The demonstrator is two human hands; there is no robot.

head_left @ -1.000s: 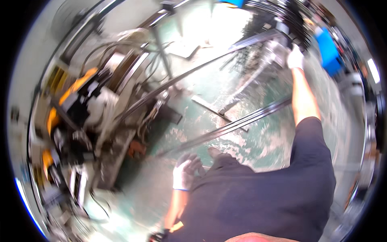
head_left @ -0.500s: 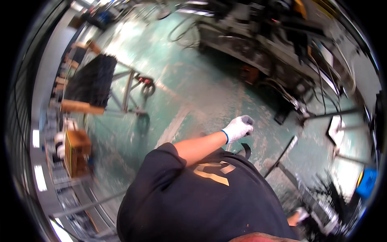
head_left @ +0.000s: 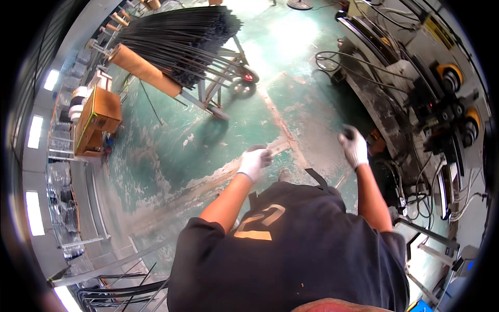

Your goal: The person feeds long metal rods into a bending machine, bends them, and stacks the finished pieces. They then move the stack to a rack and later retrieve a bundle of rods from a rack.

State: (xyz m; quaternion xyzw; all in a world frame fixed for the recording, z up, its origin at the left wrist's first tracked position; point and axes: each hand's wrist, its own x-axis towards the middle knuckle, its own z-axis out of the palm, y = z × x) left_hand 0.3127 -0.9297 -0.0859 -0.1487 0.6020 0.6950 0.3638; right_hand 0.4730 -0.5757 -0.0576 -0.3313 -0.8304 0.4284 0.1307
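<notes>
My left hand [head_left: 255, 162], in a white knit glove, hangs in front of my waist over the floor. Its fingers are loosely bent with nothing seen in them. Farther forward and to the right is my right hand [head_left: 355, 147], in a similar glove with dark grey fingertips. Its thumb and fingers stand a little apart, and no object shows between them. Neither hand touches anything. The machine bench [head_left: 371, 86] lies beyond my right hand. Ahead to the left stands a wheeled metal rack [head_left: 210, 96] loaded with many long black strips [head_left: 176, 39].
A brown cardboard-like roll [head_left: 145, 70] lies along the rack's near side. At far left stands a wooden box [head_left: 101, 117]. Cables [head_left: 358, 65] loop over the bench. Behind on the left are more black strips [head_left: 122, 294]. The green floor [head_left: 171, 151] is worn and patched.
My view and body have turned left, so the rack now sits nearer the middle. My right hand has come from low at my right side, beside black strips, to the front.
</notes>
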